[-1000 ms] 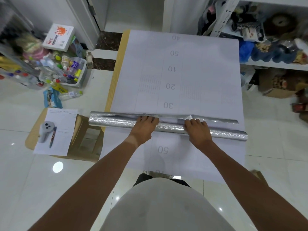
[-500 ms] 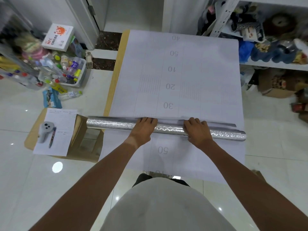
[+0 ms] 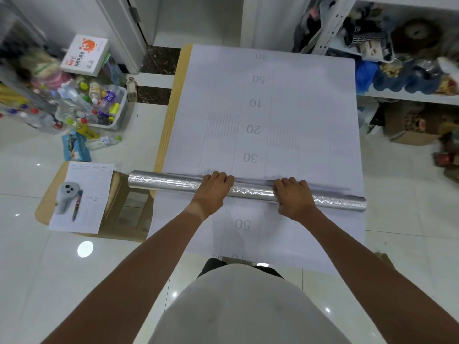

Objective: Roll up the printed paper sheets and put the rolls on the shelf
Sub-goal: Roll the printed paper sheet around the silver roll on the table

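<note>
A long silver roll [image 3: 169, 182] lies crosswise over a large white printed sheet [image 3: 270, 115] with numbers down its middle. The sheet covers a wooden table [image 3: 173, 105] and hangs over its near edge. My left hand [image 3: 213, 189] rests palm-down on the roll left of its middle, fingers curled over the top. My right hand [image 3: 293, 197] presses on it the same way further right. The roll's left end sticks out past the table edge. A white metal shelf [image 3: 407, 95] stands at the right, crowded with toys and bags.
A low wooden stool [image 3: 47, 202] at the left holds a paper form [image 3: 92, 192], a grey controller [image 3: 65, 196] and a pen. A bin of bottles [image 3: 99, 105] and a white box [image 3: 85, 54] sit on the tiled floor beyond. Cardboard boxes [image 3: 409, 127] lie under the shelf.
The loose flap of the silver sheet has wound onto the roll, which rolled slightly away from me under both hands. The roll is tighter now.
</note>
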